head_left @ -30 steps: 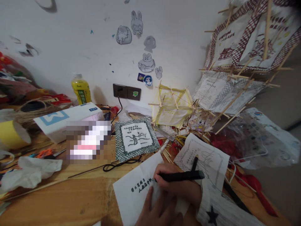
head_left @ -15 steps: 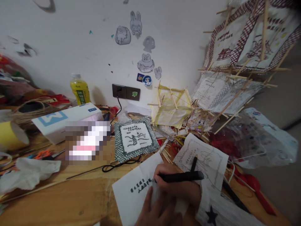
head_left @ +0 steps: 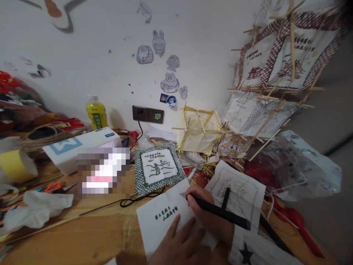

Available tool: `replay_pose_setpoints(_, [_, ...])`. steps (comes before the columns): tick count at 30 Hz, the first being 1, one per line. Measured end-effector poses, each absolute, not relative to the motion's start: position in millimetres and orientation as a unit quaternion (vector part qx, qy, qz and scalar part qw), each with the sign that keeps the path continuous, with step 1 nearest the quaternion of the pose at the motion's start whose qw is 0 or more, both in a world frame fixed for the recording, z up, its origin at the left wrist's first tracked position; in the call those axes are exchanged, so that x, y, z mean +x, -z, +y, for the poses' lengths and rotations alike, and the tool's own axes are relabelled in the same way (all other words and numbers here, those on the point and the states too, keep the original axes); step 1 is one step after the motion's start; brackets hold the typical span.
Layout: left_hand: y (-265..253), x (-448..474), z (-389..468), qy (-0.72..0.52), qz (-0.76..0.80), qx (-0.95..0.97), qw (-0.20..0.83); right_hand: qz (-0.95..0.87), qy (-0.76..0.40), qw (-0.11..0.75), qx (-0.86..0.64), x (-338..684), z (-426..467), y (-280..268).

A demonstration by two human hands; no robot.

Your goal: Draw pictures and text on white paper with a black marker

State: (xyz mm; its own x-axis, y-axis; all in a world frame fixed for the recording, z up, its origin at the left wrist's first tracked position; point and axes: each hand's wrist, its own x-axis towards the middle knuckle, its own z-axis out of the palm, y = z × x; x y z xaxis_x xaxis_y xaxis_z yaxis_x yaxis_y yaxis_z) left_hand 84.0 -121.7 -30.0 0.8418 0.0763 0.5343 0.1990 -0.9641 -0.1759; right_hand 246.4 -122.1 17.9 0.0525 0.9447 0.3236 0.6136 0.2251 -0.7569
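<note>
right hand (head_left: 205, 208): fingers closed around a black marker (head_left: 220, 211), its tip pointing to the upper part of the paper sheet; i cannot tell whether tip and paper touch.
left hand (head_left: 183, 241): fingers loosely spread and gripping nothing, laid on the sheet, the index fingertip just below the writing.
paper sheet (head_left: 151, 235): white, set at a slant on the wooden counter (head_left: 82, 235), under both hands, with two short rows of dark handwritten characters.
behind the sheet: a finished drawing (head_left: 158, 165) with a green lattice border.
right of the sheet: a pencil sketch (head_left: 248, 191), with a dark pen (head_left: 226, 198) lying on it.
far right: a tall lantern of paper and sticks (head_left: 253, 62), with a smaller yellow lantern (head_left: 198, 136) to its left.
left side: a white box (head_left: 82, 145), a yellow drink bottle (head_left: 96, 114) behind it, and a yellow tape roll (head_left: 15, 165).
</note>
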Motion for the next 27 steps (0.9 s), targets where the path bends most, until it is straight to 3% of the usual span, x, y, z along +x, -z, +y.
replay_pose_setpoints(4, [40, 91, -125, 0.319, -0.086, -0.940, 0.085, -0.669, -0.141, 0.460, -0.566, 245, -120, -15])
replay_pose_setpoints(15, [44, 92, -126, 0.296, -0.078, -0.948, 0.092, -0.710, -0.060, 0.476, -0.515, 248, -104, 6])
replay_pose_setpoints(21, [37, 92, -125, 0.232, -0.056, -0.967, 0.087, -0.714, -0.128, 0.469, -0.503, 248, -112, -1])
replay_pose_setpoints(27, [49, 96, -133, 0.307, -0.071, -0.943, 0.103, -0.719, -0.215, 0.423, -0.508, 251, -126, -9])
